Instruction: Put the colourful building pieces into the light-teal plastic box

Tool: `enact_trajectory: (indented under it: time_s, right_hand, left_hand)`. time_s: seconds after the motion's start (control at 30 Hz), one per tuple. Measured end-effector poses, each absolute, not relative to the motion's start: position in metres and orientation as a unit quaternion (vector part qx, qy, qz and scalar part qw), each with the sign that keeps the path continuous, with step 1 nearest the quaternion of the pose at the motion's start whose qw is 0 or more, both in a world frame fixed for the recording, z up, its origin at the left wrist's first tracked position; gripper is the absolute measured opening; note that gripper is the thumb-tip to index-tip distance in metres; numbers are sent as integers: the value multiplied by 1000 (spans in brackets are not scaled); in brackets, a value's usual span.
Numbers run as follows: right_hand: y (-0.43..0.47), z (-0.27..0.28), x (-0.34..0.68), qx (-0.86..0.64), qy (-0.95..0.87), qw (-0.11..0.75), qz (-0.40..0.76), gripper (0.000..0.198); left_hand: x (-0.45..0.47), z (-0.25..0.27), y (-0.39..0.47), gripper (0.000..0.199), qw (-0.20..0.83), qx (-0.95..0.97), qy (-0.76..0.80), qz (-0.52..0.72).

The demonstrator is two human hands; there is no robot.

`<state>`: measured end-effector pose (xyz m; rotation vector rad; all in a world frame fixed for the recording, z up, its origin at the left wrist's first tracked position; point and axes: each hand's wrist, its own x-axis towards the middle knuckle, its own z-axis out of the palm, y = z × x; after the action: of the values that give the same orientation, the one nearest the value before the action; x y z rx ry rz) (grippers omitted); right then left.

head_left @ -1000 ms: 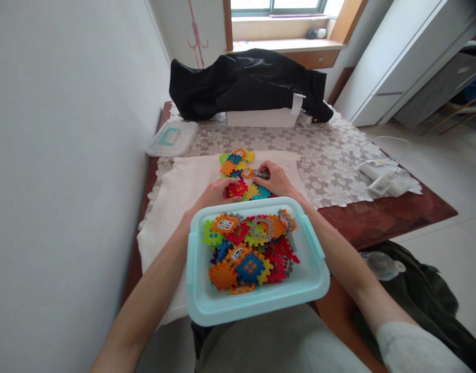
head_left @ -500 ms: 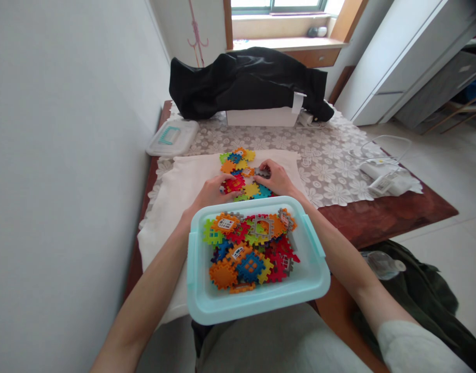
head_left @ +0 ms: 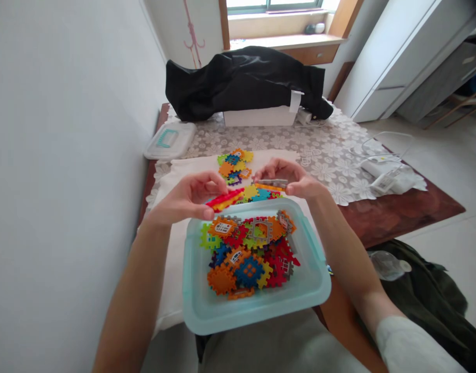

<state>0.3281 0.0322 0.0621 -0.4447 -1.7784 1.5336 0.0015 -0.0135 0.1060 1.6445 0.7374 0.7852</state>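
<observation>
The left hand (head_left: 195,196) is clamped, thumb against fingers, on a thin stack of toothed plastic pieces, red over yellow (head_left: 227,199) — the stack juts from the fingertips toward the right hand, tilted, above the far left corner of the light-blue plastic bin (head_left: 257,322). The right hand (head_left: 290,177) is likewise clamped on a flat pair of toothed plastic pieces, grey over orange (head_left: 271,184), held nearly level between thumb and fingers, just past the bin's far edge and pointing back at the left hand. The 2 stacks are near each other but apart. Below and between the hands, a row of yellow, turquoise and red toothed pieces (head_left: 257,194) lies just beyond the bin's far edge; a mixed cluster of orange, blue, yellow and green toothed pieces (head_left: 235,163) lies farther off, by the far edge of the white cloth (head_left: 170,274). Inside the bin, a heap of multicoloured toothed plastic pieces (head_left: 249,269) reaches the far edge — bare bin floor shows along the near edge and near right corner.
</observation>
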Motion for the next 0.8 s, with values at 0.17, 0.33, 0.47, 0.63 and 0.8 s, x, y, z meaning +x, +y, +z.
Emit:
enact_trajectory:
  time_s: [0.17, 0.33, 0.47, 0.63, 0.8]
  right_hand:
    - [26, 80, 332, -82, -745, 233, 619, 75]
    - [45, 49, 330, -258, -738, 361, 508, 55]
    - [59, 6, 330, -403, -796, 293, 343, 64]
    - [58, -27, 315, -423, -839, 202, 276, 70]
    - [60, -27, 301, -367, -857, 229, 280, 43]
  left_hand:
    - [8, 136, -28, 64, 541, 766, 281, 206]
    - [13, 68, -3, 52, 443, 672, 369, 465]
    - [14, 2, 20, 52, 324, 721, 448, 417]
    - [13, -34, 33, 64, 243, 835, 448, 209]
    - [14, -40, 35, 53, 203, 851, 434, 216]
